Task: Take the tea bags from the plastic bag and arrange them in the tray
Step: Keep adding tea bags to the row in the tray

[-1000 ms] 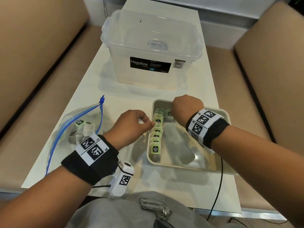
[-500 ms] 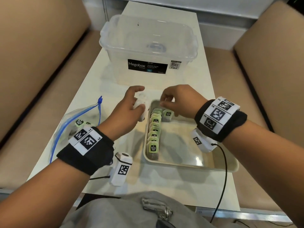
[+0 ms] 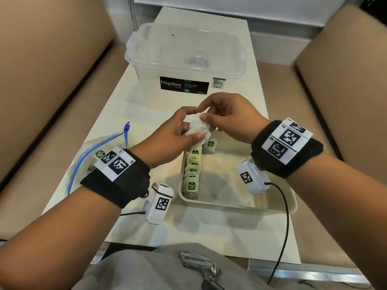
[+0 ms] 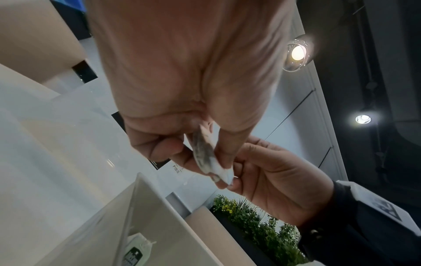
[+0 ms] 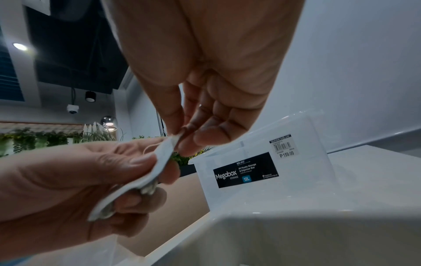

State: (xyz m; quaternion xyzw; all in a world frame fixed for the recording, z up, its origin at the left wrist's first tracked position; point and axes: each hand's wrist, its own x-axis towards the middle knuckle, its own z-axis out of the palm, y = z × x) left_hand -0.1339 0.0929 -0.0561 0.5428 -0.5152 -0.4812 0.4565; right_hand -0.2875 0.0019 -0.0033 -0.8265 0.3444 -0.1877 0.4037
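Observation:
Above the far left corner of the cream tray, both hands hold one white tea bag. My left hand pinches its lower part between thumb and fingers. My right hand pinches its upper edge. A row of several green-tagged tea bags stands along the tray's left wall, and one more sits beside the row's far end. The clear zip bag with a blue seal lies left of the tray, with tea bags inside.
A clear lidded Megabox storage box stands on the white table behind the tray. Tan bench seats flank the table on both sides. A black cable hangs from my right wrist across the tray's near right rim.
My left hand rose from the tray's left side with a white tea bag. My right hand left the tea bags in the tray and came up to pinch the same bag.

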